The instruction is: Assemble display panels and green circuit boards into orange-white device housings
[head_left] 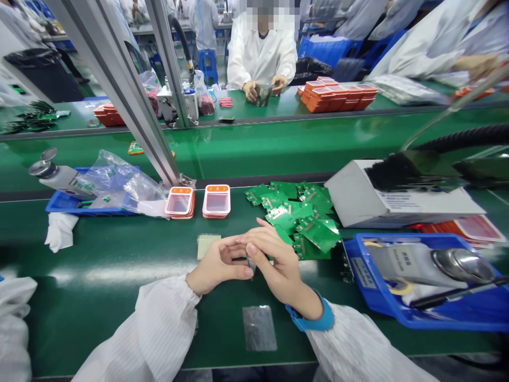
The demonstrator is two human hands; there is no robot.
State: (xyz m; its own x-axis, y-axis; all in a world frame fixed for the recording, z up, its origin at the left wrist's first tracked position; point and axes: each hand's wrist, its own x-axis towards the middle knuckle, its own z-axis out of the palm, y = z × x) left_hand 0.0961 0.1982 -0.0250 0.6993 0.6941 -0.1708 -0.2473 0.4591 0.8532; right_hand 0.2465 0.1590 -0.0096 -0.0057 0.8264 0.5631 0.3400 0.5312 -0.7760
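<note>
Over the green worktop (119, 297), both of my hands meet around a thin grey flat piece (251, 263), seen nearly edge-on and mostly hidden by fingers. My left hand (220, 260) pinches it between thumb and fingers. From the other side, my right hand (276, 257), with a blue band at the wrist, closes its thumb and fingers on it. A pale rectangular piece (207, 246) lies just behind my left hand. Nearer me rests a flat grey translucent sheet (259, 329). Just beyond my right hand spreads a pile of green circuit boards (318, 231).
Two stacks of orange-rimmed frames, a left stack (180, 202) and a right stack (217, 201), stand behind. A blue tray (397, 313) holds a bottle, tape and a pen at right, by a white box (350, 196). Another blue tray (59, 204) is left. A co-worker (262, 53) sits opposite.
</note>
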